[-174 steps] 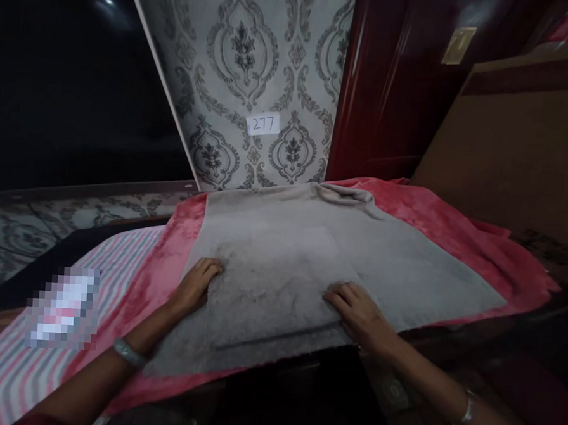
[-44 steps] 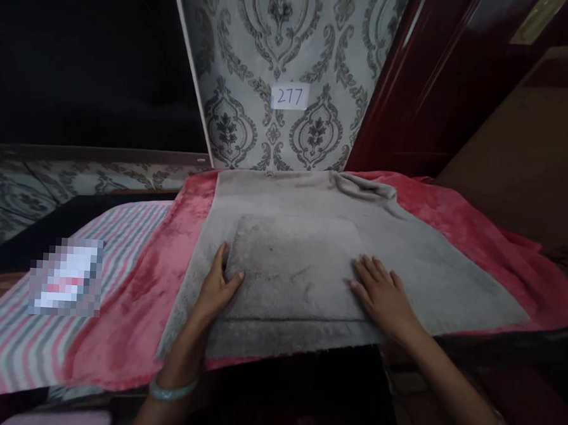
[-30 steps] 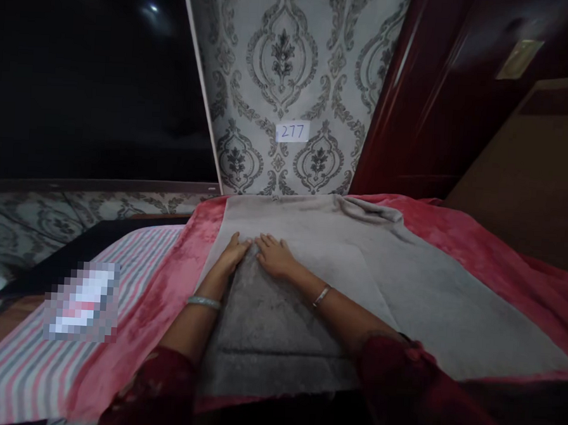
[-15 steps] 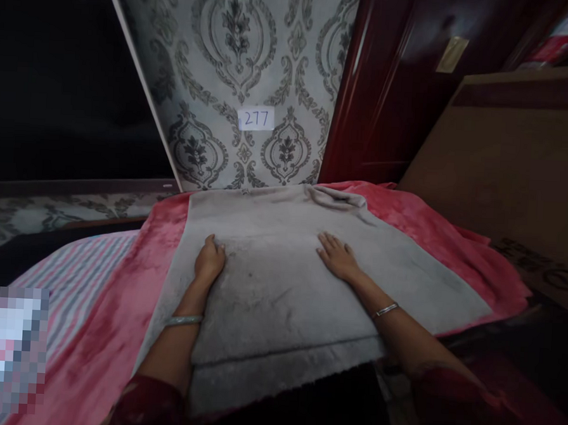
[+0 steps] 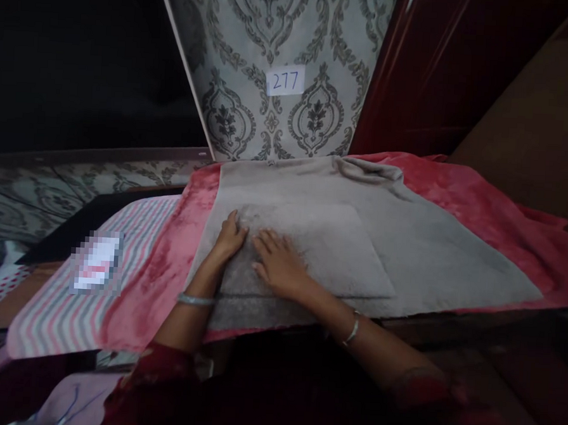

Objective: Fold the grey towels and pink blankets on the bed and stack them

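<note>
A grey plush cloth (image 5: 453,259) is spread out, with a rectangular folded layer (image 5: 339,247) of the same grey material lying on it. My right hand (image 5: 281,263) rests flat on this layer, its fingers spread and pointing away to the left. Close beside it, my left hand (image 5: 231,235) touches the layer's left edge. The left thumb stands apart from the fingers, which are partly hidden, and nothing shows in its grip. Darker smudged patches mark the plush near both hands. At the far side, one part of the cloth is bunched into a fold (image 5: 372,171).
A pink-red plush blanket (image 5: 146,294) lies under the grey cloth, over a striped cloth (image 5: 69,318) at left. A dark screen (image 5: 82,62) and patterned wall (image 5: 270,120) with a "277" label (image 5: 285,80) stand behind. A cardboard box (image 5: 531,117) is at right.
My right hand has slid left across the grey layer, close to my left hand. The view has shifted left and down, showing more of the striped cloth.
</note>
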{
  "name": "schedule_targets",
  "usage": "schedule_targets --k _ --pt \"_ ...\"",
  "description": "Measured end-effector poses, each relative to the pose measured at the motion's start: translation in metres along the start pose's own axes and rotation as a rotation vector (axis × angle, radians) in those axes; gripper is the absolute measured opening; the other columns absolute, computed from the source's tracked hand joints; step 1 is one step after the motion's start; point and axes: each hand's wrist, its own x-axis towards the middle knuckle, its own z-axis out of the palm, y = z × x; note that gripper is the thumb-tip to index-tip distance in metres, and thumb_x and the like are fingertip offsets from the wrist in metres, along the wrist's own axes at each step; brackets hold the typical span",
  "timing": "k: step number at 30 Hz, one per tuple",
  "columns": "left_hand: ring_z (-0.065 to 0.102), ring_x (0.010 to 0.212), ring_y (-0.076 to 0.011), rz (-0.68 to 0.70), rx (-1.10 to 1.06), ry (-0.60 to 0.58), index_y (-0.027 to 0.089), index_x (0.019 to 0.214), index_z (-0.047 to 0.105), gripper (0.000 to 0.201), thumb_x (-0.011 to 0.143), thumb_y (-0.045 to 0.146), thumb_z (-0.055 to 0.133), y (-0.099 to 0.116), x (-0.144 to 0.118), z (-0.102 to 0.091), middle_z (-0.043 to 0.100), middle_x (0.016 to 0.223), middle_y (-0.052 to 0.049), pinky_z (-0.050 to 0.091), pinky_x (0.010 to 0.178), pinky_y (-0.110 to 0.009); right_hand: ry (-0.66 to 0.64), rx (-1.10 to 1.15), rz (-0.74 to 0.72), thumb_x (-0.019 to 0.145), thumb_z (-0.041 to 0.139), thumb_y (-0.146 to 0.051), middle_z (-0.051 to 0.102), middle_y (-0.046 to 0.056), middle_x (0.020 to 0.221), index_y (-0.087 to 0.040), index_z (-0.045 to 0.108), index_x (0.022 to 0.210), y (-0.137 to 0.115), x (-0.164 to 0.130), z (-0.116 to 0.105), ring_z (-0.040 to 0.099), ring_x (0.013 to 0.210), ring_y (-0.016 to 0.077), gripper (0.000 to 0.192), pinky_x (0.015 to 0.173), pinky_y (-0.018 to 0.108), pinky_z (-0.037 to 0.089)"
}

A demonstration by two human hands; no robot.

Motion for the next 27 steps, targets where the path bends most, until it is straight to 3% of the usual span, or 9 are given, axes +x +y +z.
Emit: schedule_targets --k 2,5,8,13,17,21,25,27 --pt "0.043 0.143 -0.0329 0.053 0.01 0.026 0.011 0.148 0.042 0.07 0.082 0.027 0.061 -0.01 -0.024 0.0 0.049 0.151 -0.02 0.03 0.123 -0.052 -0.01 0.005 -0.044 0.103 0.038 -0.043 0.02 0.014 0.166 -0.013 0.028 0.161 -0.016 0.004 0.014 0.016 0.155 0.0297 0.066 0.124 0.056 0.017" --pt "0.04 0.146 -0.0314 0.083 0.03 0.075 0.01 0.15 0.038 0.07 0.086 0.029 0.057 -0.018 -0.045 0.003 0.045 0.155 -0.021 0.029 0.124 -0.05 0.015 -0.009 -0.06 0.102 0.04 -0.047 0.024 0.014 0.165 -0.014 0.032 0.16 -0.008 -0.001 0.025 0.018 0.154 0.0298 0.067 0.124 0.055 0.017" --pt "0.039 0.147 -0.0314 0.092 0.041 0.057 0.011 0.151 0.037 0.072 0.084 0.027 0.058 -0.018 -0.047 0.005 0.045 0.155 -0.02 0.029 0.124 -0.05 0.026 -0.042 0.052 0.101 0.039 -0.052 0.025 0.014 0.165 -0.015 0.035 0.159 0.028 -0.03 0.025 0.019 0.154 0.0304 0.069 0.123 0.054 0.019" --pt "0.042 0.145 -0.0312 0.088 0.044 0.027 0.009 0.152 0.036 0.073 0.085 0.028 0.057 -0.011 -0.043 0.001 0.044 0.156 -0.02 0.029 0.124 -0.049 0.147 -0.165 0.35 0.102 0.031 -0.05 0.028 0.011 0.164 -0.017 0.034 0.16 0.106 -0.12 0.021 0.023 0.153 0.0299 0.066 0.122 0.057 0.021" --pt "0.047 0.14 -0.0359 -0.039 0.053 0.015 0.006 0.155 0.033 0.077 0.087 0.034 0.059 -0.005 -0.046 -0.006 0.046 0.153 -0.023 0.037 0.119 -0.051 0.262 -0.207 0.482 0.103 0.027 -0.048 0.032 0.012 0.163 -0.019 0.028 0.161 0.138 -0.172 0.023 0.026 0.152 0.0297 0.066 0.12 0.058 0.027" --pt "0.058 0.129 -0.0347 -0.169 -0.158 -0.033 0.014 0.156 0.033 0.083 0.084 0.035 0.067 -0.005 -0.048 -0.013 0.06 0.139 -0.019 0.048 0.109 -0.05 0.364 -0.212 0.447 0.101 0.034 -0.051 0.032 0.014 0.163 -0.02 0.029 0.161 0.129 -0.171 0.021 0.022 0.153 0.0328 0.068 0.118 0.062 0.026" --pt "0.066 0.117 -0.0289 -0.284 -0.436 -0.11 0.019 0.159 0.029 0.087 0.084 0.035 0.069 -0.003 -0.048 -0.022 0.064 0.133 -0.017 0.056 0.099 -0.042 0.347 -0.151 0.292 0.099 0.04 -0.051 0.029 0.011 0.165 -0.025 0.033 0.16 0.112 -0.147 0.019 0.021 0.154 0.031 0.067 0.12 0.059 0.024" --pt "0.069 0.111 -0.0283 -0.333 -0.476 -0.107 0.02 0.159 0.029 0.088 0.083 0.035 0.071 0.0 -0.049 -0.027 0.065 0.13 -0.017 0.057 0.096 -0.042 0.346 -0.112 0.311 0.099 0.04 -0.051 0.032 0.011 0.164 -0.024 0.036 0.159 0.119 -0.135 0.02 0.025 0.153 0.0311 0.065 0.119 0.057 0.029"
